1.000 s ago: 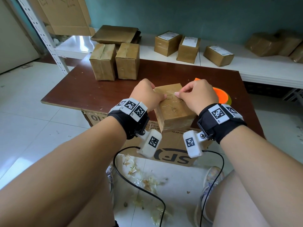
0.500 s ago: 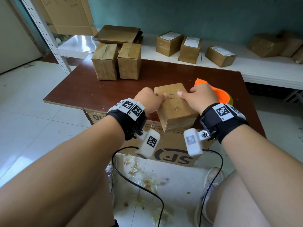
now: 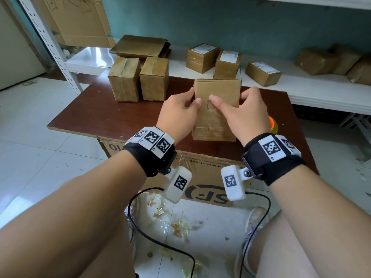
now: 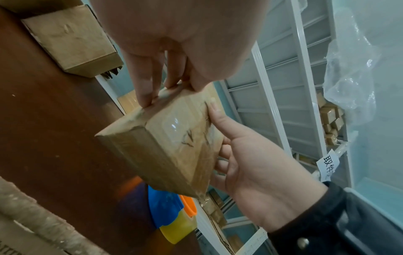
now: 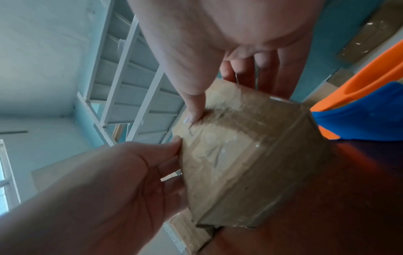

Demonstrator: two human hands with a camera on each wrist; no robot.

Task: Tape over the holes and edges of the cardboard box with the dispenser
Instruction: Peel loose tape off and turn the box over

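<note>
- 2 hands hold the cardboard box (image 3: 217,97) above the near part of the brown table (image 3: 104,115), the box stood on end and tipped so a broad face looks toward the head camera
- left hand (image 3: 178,115) grasps the box's left side, thumb on the near face and fingers curled behind; the left wrist view shows its fingertips (image 4: 145,101) pressed on an edge
- right hand (image 3: 244,117) grasps the right side the same way, thumb laid across the near face beside a small tear; its fingers wrap round the back
- clear glossy tape already covers several faces of the box, seen in both wrist views
- dispenser (image 3: 273,125), orange with blue and yellow parts, lies on the table just behind the right hand, mostly hidden in the head view; possibly touching nothing else, hard to tell
- 2 taped boxes (image 3: 138,81) stand side by side at the table's far left; more parcels sit on the white shelf (image 3: 313,93) beyond
- tape scraps (image 3: 176,227) litter the floor below
</note>
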